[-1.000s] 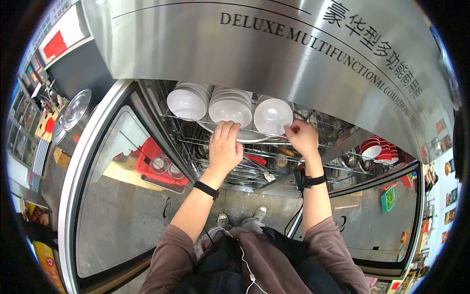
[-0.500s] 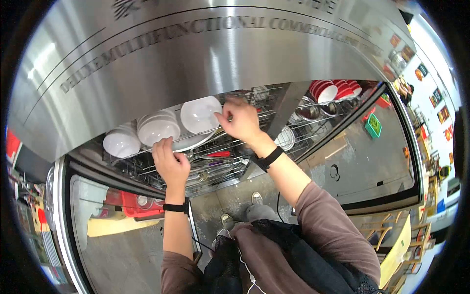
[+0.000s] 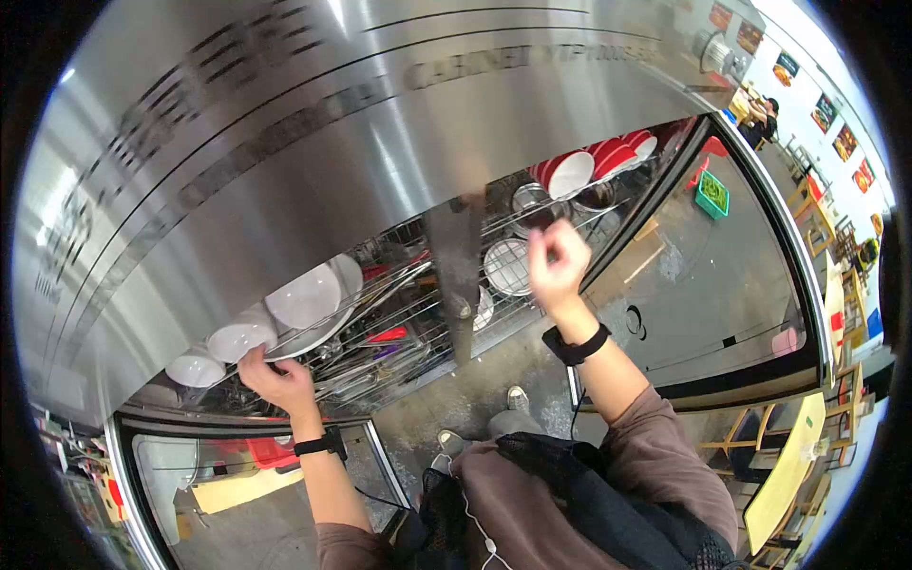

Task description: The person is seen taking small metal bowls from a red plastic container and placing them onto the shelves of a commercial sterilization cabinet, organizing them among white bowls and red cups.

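At the left of the rack, the fingertips of my left hand (image 3: 275, 382) rest at the front rim of a white bowl (image 3: 242, 339), thumb apart. Beside it on the wire shelf sit another white bowl (image 3: 196, 369) and a larger white bowl (image 3: 306, 296), with a white plate (image 3: 350, 277) behind the latter. My right hand (image 3: 560, 264), somewhat blurred, is in front of the rack's right section with its fingers curled and nothing visible in them. Close to it are a round white plate (image 3: 508, 268) behind wires and a metal bowl (image 3: 532, 204).
Red-and-white bowls (image 3: 572, 174) stand on the upper right shelf. A metal post (image 3: 454, 280) divides the cabinet. Utensils, one with a red handle (image 3: 388, 334), lie on the lower rack. Open glass doors flank me: left door (image 3: 256, 494), right door (image 3: 693, 285). A person (image 3: 760, 119) is far right.
My view has swung right. My right hand has left the large white bowl and moved to the right section. My left hand stays at a bowl rim on the left.
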Motion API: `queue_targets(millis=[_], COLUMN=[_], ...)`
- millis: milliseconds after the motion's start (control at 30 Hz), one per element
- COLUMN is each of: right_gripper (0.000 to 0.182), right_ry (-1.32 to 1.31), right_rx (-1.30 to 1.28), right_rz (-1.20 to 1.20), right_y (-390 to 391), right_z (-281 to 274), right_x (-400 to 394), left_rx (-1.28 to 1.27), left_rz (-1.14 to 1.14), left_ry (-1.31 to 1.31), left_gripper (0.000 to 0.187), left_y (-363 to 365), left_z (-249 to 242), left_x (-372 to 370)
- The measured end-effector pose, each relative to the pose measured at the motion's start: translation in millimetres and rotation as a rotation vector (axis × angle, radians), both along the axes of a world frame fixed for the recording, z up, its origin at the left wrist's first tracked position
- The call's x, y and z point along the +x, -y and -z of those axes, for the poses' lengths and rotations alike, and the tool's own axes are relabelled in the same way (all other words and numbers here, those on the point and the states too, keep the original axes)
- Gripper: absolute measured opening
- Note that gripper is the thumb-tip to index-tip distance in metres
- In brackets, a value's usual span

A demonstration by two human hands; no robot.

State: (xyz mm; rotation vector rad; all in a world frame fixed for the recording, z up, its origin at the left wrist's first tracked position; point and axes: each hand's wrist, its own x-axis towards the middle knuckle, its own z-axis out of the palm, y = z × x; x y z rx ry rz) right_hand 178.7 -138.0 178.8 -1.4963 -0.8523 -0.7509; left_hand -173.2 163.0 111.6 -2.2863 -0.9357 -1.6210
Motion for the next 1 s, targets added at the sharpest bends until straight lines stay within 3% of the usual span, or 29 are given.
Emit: queue_targets(millis=[33,100,300,400,500,567,767,1000], right_gripper=[0.028,0.02,0.041,0.041,0.035,0.021,0.013,0.019], right_ry=[-0.335,-0.658,-1.041,-1.097,-1.184,-1.185,-1.216,-1.087], right_rx=[0.027,0.217,0.174,0.393,0.467,0.493,0.598,0.947], right_rz=[0.013,-0.147,-0.31,-0.385,-0.429,-0.44,-0.389,-0.482], right_y=[10.8,26.9,35.8,23.4,11.2,9.1,14.7,22.8], right_z=[3.8,-2.3,-42.7,-45.0,-36.5,-37.4,-46.7,-42.9], right_x=[16.1,51.2,101.1,116.8,137.8,141.1,129.0,102.4], left_rx=[-0.012,-0.021,-0.013,-0.038,-0.026,-0.015,-0.005,0.058], left_rz=[0.004,-0.027,-0.144,-0.204,-0.261,-0.297,-0.389,-0.41], left_ry=[0.009,0.013,-0.003,0.023,0.045,0.031,-0.026,-0.023], left_gripper=[0.049,0.048,0.047,0.049,0.05,0.052,0.049,0.05], left_y=[0.6,2.5,5.4,10.0,13.8,8.3,6.9,-4.2], left_z=[-0.2,-1.1,-0.8,-3.7,-5.1,-0.4,-4.4,5.0], left_x=[0.9,4.7,14.3,23.3,32.0,31.1,36.0,33.5])
